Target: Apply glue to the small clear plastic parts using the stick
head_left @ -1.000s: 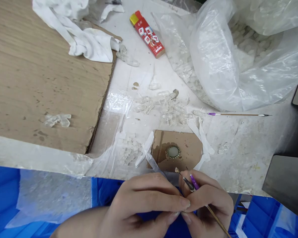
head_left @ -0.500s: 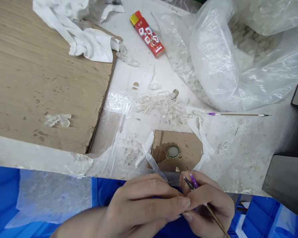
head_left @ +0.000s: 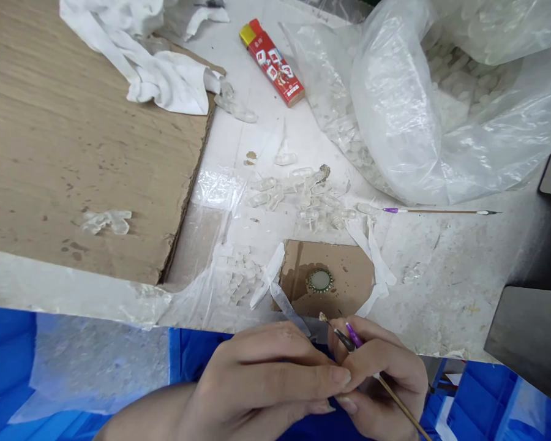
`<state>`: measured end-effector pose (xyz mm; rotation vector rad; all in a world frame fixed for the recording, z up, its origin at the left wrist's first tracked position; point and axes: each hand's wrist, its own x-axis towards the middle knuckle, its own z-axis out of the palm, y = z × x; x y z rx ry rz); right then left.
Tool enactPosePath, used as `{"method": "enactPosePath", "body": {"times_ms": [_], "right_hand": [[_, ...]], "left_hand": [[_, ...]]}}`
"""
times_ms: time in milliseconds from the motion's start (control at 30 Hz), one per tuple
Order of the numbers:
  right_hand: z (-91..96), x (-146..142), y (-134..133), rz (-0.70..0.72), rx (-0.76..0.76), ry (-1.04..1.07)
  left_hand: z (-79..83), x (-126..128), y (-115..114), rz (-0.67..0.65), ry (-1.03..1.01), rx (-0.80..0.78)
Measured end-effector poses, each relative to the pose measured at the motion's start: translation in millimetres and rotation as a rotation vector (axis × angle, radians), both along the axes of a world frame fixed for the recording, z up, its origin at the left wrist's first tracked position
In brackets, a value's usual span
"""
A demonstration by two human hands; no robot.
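My right hand (head_left: 381, 376) is closed round two slim pointed tools at the table's near edge. One has a purple collar (head_left: 354, 335); the other has a dark collar (head_left: 344, 340) and a small pale lump (head_left: 322, 317) on its fine tip. A wooden handle (head_left: 401, 407) runs out below the hand. My left hand (head_left: 266, 373) has its fingers pressed together against the right fingertips; whatever they pinch is hidden. Just beyond lies a small cardboard piece (head_left: 349, 269) with an oval, pale-centred ornament (head_left: 321, 281), its rim greenish and beaded.
Clear plastic pieces (head_left: 312, 199) lie scattered mid-table. Another purple-collared stick tool (head_left: 441, 212) rests to the right. A plastic bag (head_left: 395, 122) of translucent pieces, a red box (head_left: 275, 67), a large cardboard sheet (head_left: 73, 153) and a white cloth (head_left: 174, 79) lie farther back.
My right hand and its tools have shifted slightly left, carrying the pale lump left and a little nearer. The left hand stays almost still; the things on the table have not moved.
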<state>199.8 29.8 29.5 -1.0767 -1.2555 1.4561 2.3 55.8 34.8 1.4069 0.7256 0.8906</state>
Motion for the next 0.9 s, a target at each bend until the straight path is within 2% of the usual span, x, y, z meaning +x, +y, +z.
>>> {"method": "enactPosePath", "body": {"times_ms": [133,333,900], "right_hand": [[-0.2,0.0,0.1,-0.013,-0.053,0.033],[-0.8,-2.2,-0.7,-0.022,-0.081,0.065],[-3.5,-5.9,-2.6,-0.04,-0.023,0.008]], "left_hand": [[-0.4,1.7,-1.6,0.005,-0.025,-0.054],[1.3,1.5,-0.6,-0.001,-0.013,-0.044],[1.6,0.0,0.2,-0.018,0.01,0.01]]}}
